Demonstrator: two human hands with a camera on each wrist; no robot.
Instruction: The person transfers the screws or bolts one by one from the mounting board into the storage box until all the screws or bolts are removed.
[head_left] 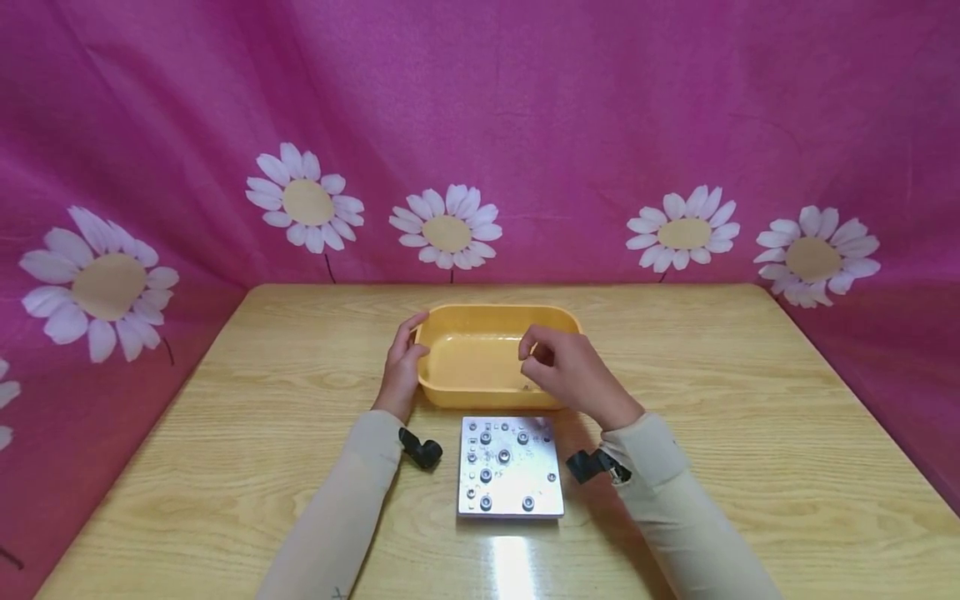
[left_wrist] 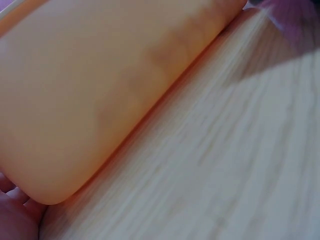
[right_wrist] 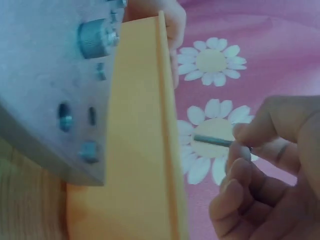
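A yellow plastic basin [head_left: 480, 311] sits on the table, and my left hand [head_left: 402, 367] grips its left end, thumb at the rim. Its side wall [left_wrist: 100, 100] fills much of the left wrist view. My right hand [head_left: 573, 371] is over the basin's right part. Between thumb and index finger it pinches a thin metal pin [right_wrist: 212, 140], seen in the right wrist view. Directly in front of the basin lies a square metal plate [head_left: 517, 479] with several socket-head screws and smaller fasteners set in it. A tiny piece [head_left: 526, 387] shows near the basin's front wall, too small to identify.
Wood-grain table top [head_left: 750, 433] extends around the basin and plate. Behind it hangs a magenta cloth [head_left: 555, 125] printed with daisies. A black wrist camera [head_left: 588, 465] sticks out beside the plate's right edge, another [head_left: 422, 452] to its left.
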